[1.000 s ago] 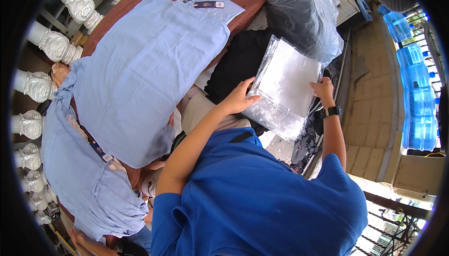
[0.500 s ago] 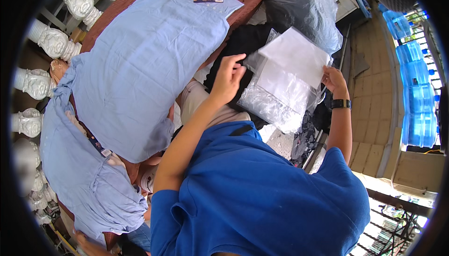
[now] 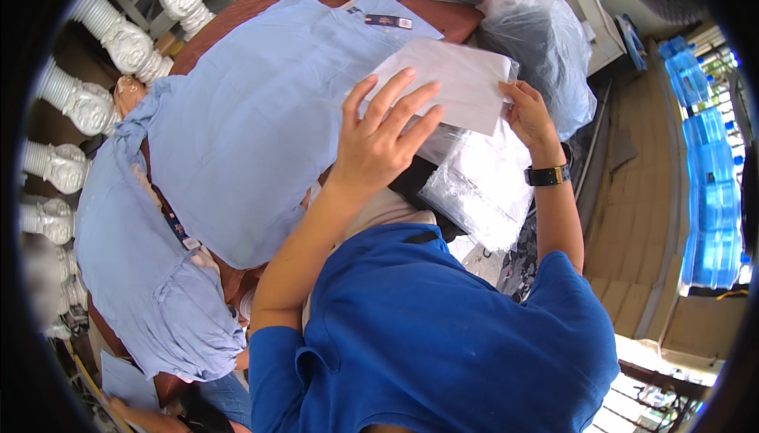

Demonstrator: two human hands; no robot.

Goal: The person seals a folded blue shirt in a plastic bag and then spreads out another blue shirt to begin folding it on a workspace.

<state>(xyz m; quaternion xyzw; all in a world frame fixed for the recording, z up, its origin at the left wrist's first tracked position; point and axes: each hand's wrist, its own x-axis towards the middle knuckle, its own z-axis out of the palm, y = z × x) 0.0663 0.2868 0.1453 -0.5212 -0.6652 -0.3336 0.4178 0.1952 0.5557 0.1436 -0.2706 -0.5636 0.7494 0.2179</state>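
Left hand point(image 3: 379, 144) splays wide, back upward; right hand point(image 3: 531, 119) pinches a white sheet point(image 3: 470, 81) by its edge.

Low way on the left, bulky plastic ahead on the right.
Over the flat blue shirt point(image 3: 261, 109) I have a low way across the table point(image 3: 273, 0) for the left hand point(image 3: 379, 136), as far as the row of white posts point(image 3: 126, 44) standing along its left side. Between that hand and the right hand point(image 3: 528, 115), the white sheet point(image 3: 462, 81) fills the gap; below it, the plastic packets point(image 3: 484, 204) block a dip toward the lap. Just beyond the right hand, a bulging plastic bag point(image 3: 541, 49) stops me reaching forward. To the right, I have room sideways before the tan ledge point(image 3: 636, 196).
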